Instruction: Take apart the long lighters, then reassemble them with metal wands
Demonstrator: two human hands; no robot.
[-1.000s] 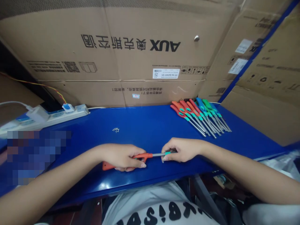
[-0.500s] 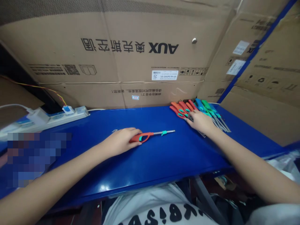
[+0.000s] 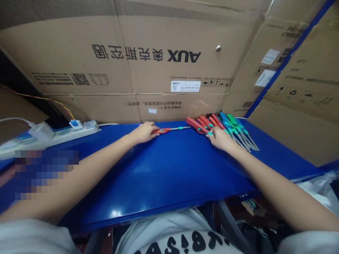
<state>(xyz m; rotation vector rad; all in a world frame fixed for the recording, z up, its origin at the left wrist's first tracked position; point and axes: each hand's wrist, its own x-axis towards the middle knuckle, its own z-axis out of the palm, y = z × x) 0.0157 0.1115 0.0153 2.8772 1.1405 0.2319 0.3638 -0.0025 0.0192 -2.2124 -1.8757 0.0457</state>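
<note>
My left hand (image 3: 143,132) reaches to the far edge of the blue table (image 3: 169,169) and grips the handle of an orange long-nosed lighter (image 3: 169,130) that lies flat against the cardboard wall, its metal nose pointing right. My right hand (image 3: 219,138) rests on a row of several lighters (image 3: 225,127) with orange, blue and green handles at the back right; its fingers close on the nearest orange one, pulled a little out of the row.
A large cardboard box (image 3: 137,63) stands along the back of the table. More boxes (image 3: 299,84) rise at the right. A white power strip (image 3: 53,135) with plugs and cables lies at the back left.
My left hand carried the orange lighter from the table's near edge to its far edge. My right hand let go of its nose and moved to the row of lighters at the right.
</note>
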